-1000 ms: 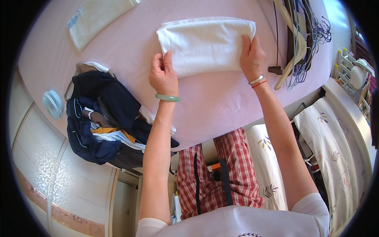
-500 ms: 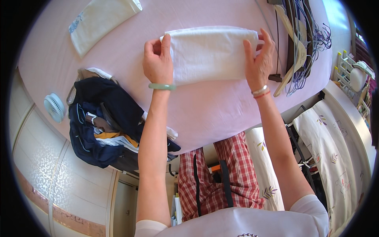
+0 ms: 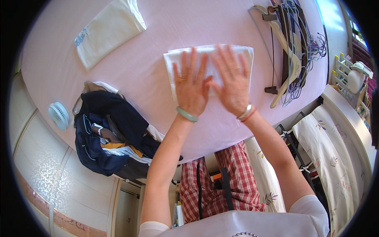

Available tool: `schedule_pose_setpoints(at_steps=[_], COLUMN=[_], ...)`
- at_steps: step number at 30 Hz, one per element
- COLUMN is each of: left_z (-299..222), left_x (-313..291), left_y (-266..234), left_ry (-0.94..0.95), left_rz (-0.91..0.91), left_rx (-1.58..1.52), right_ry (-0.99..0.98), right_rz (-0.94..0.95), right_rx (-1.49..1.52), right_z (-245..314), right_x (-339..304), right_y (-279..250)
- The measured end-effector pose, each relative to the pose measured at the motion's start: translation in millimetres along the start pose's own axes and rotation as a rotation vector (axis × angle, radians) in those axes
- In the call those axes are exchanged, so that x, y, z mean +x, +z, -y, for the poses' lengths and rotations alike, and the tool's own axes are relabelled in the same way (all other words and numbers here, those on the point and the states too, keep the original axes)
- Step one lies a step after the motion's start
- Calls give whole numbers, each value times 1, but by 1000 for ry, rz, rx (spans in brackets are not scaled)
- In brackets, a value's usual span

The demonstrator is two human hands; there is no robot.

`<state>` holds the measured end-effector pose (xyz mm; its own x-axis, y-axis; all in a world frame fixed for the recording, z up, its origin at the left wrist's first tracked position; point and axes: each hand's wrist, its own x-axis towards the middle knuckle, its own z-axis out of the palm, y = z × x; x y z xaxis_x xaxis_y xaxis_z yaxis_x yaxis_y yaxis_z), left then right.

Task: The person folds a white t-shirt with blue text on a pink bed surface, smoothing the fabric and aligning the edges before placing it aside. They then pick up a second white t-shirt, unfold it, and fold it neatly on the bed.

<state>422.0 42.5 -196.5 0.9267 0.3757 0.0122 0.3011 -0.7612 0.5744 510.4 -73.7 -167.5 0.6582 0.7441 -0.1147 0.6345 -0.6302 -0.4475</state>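
A white folded cloth (image 3: 209, 50), perhaps a garment, lies flat on the pink bed sheet (image 3: 189, 130) in front of me. My left hand (image 3: 192, 81) rests palm down over its left half, fingers stretched out and slightly blurred. Beside it, my right hand (image 3: 231, 81) is spread over the right half, also palm down, with the thumbs close together. Neither hand grips anything. Up to the left lies another folded white piece (image 3: 108, 33) with a blue pattern at one corner.
A heap of dark clothes (image 3: 114, 130) sits at the bed's left edge, near a small pale fan (image 3: 59, 115). Several hangers (image 3: 292, 59) are bundled at the right. Beyond the bed's right edge hangs a patterned white fabric cover (image 3: 327, 146).
Both hands have let go of the cloth's side edges and come inward, now flat on top of it. The cloth sits a little lower in view and lies flat.
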Motion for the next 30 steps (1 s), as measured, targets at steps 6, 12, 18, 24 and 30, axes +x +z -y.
schedule_pose_setpoints(at_steps=[6,12,18,24,30], left_z=[27,27,57,78,63], left_x=[-4,-3,-16,-30,22], left_y=[37,33,18,-7,2], left_ry=[-11,-51,-234,-226,-571], left_rz=[165,163,23,-19,-325], left_rx=[302,192,237,91,-233], right_ry=[-138,-99,52,187,488], right_rz=[186,152,74,-116,-217], right_rx=[-91,-178,-197,-35,438], right_z=[-25,-51,-63,-87,-75], right_x=[8,7,-1,-30,-52], right_y=[41,38,34,21,27])
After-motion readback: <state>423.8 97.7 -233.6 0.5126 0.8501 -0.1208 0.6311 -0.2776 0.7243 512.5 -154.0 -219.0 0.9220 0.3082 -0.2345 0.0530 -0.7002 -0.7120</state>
